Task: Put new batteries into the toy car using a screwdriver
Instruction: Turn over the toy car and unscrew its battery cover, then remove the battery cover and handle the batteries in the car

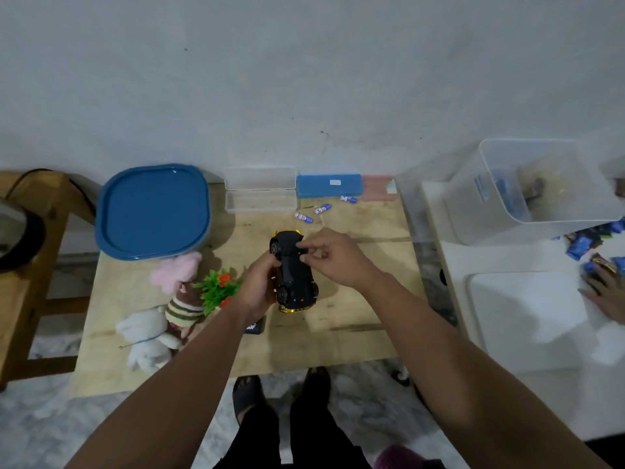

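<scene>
My left hand (258, 286) is wrapped around the side of the black toy car with gold trim (293, 270), turned underside up above the pale wooden table (355, 299). My right hand (333, 257) pinches thumb and fingertips together on the chassis; what they nip is too small to tell. Just under my left wrist lies a small black object (255, 325). Left: green plastic plant with red flowers (218, 288), plush toys (162, 309). Beyond the car, three blue-and-white batteries (322, 208), print unreadable. Farther back: blue square lid (152, 211), open clear plastic case (260, 190), blue rectangular box (329, 185) against the wall.
</scene>
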{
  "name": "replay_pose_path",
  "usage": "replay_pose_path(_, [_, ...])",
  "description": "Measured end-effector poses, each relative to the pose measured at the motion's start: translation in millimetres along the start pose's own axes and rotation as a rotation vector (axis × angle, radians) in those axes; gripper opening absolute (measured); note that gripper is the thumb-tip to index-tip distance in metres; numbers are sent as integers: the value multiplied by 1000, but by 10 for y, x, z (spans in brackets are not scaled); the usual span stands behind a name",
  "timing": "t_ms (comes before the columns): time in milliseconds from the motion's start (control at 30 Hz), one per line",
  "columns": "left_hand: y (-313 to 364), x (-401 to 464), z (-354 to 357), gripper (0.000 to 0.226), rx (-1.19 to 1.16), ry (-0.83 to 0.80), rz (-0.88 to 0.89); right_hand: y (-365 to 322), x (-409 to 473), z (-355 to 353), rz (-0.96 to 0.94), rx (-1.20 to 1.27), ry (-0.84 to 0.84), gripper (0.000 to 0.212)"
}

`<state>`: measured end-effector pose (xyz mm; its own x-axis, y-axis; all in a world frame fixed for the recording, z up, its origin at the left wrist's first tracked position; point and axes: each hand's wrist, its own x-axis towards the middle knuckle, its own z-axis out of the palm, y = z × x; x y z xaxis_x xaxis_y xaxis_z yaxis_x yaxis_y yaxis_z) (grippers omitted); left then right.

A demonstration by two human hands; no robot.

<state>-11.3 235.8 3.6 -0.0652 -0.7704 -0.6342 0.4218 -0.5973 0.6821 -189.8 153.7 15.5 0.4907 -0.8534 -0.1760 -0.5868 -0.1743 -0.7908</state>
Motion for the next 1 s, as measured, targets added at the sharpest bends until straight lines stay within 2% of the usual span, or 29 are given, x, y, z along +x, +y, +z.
replay_pose_path(133, [-41, -47, -13, 33, 26, -18, 1, -9, -79, 31, -14, -7, -23, 24])
replay_pose_path(233, [-79, -67, -11, 30, 52, -32, -1, -31, -115, 34, 40, 67, -10, 14])
replay_pose_path(467, [-156, -59, -50, 29, 14, -45, -12, -90, -172, -88, 77, 218, -100, 8])
replay_pose_path(533, [-164, -31, -77, 31, 17, -13, -29, -102, -175, -135, 109, 308, -60, 8])
replay_pose_path(600, [-176, 5, -117, 39, 23, 39, -27, -82, -147, -211, 147, 423, 81, 8])
replay_pose_path(667, [-183, 55, -174, 60, -1, 100, -16, -9, -106, -300, 205, 456, 217, 7])
replay_pose_path(733, [-180, 110, -224, 80, -51, 157, -15, 122, -75, -354, 294, 433, 252, 8])
replay_pose_path(833, [-198, 211, -281, 81, -85, 195, -15, 374, -52, -297, 468, 430, 125, 4])
replay_pose_path(1000, [-214, 332, -301, 74, -98, 229, -16, 682, 81, -36, 530, 92, -68, 8])
